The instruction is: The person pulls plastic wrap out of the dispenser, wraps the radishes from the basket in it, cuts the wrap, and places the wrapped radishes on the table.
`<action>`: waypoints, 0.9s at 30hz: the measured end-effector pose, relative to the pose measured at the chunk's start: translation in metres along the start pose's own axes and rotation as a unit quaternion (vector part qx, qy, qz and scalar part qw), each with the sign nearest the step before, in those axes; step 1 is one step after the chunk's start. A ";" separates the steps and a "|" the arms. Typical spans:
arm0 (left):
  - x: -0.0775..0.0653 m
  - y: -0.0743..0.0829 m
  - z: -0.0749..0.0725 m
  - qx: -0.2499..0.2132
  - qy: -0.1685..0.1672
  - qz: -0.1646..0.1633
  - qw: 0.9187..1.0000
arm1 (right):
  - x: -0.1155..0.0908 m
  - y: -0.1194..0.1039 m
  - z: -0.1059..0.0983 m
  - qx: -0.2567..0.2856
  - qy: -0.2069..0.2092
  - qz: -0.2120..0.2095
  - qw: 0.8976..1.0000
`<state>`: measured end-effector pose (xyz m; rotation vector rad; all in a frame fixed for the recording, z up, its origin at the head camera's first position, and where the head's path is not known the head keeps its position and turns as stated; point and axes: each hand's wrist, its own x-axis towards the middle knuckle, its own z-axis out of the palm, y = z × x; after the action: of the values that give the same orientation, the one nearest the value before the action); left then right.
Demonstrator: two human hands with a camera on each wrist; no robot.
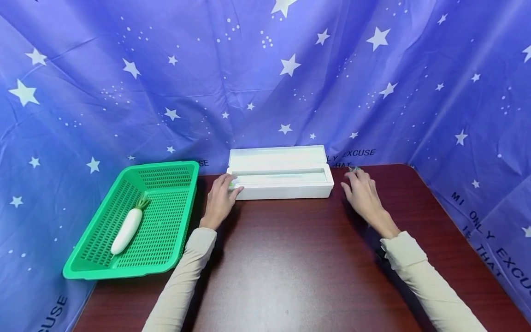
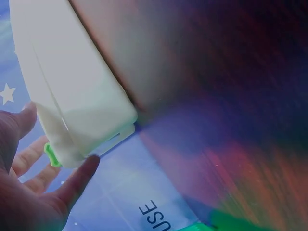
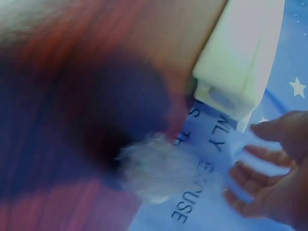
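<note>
Between green basket (image 1: 166, 221) and crinkled plastic (image 3: 156, 171), white box (image 1: 286, 191), left grip (image 1: 218, 203) spread at one end, right grip (image 1: 365, 196) spread beyond the other

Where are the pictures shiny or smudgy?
Head view: whitish glare on the table, dark shadow beside the right sleeve; left wrist view: the table is blurry, with reddish streaks; right wrist view: a pale blob is too blurred to name.
</note>
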<state>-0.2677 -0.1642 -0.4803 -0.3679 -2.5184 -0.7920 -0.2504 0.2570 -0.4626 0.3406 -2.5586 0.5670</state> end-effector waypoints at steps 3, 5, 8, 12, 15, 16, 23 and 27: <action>0.002 0.000 0.001 0.000 0.012 0.017 1.000 | 0.009 -0.007 0.006 0.049 0.016 -0.067 0.996; 0.003 -0.001 0.001 0.000 0.015 0.028 1.000 | 0.015 -0.012 0.011 0.087 0.008 -0.098 0.991; 0.005 -0.004 0.003 0.001 0.011 0.038 0.999 | 0.024 -0.019 0.020 0.135 -0.024 -0.113 0.984; 0.008 -0.002 0.004 0.002 -0.005 0.027 1.000 | 0.031 -0.028 0.030 0.159 -0.082 -0.087 0.980; 0.011 0.000 0.004 0.001 -0.012 0.014 1.000 | 0.036 -0.033 0.038 0.154 -0.102 -0.075 0.980; 0.013 0.000 0.004 0.001 -0.014 0.011 1.000 | 0.038 -0.034 0.040 0.152 -0.103 -0.075 0.980; 0.024 0.005 0.005 -0.005 -0.044 -0.023 0.999 | 0.050 -0.041 0.045 0.160 -0.105 -0.068 0.979; 0.031 0.009 0.001 0.003 -0.061 -0.037 0.997 | 0.055 -0.045 0.043 0.181 -0.124 -0.045 0.975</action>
<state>-0.2913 -0.1531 -0.4610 -0.3326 -2.6604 -0.8133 -0.2995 0.1912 -0.4533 0.6891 -2.6489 1.0144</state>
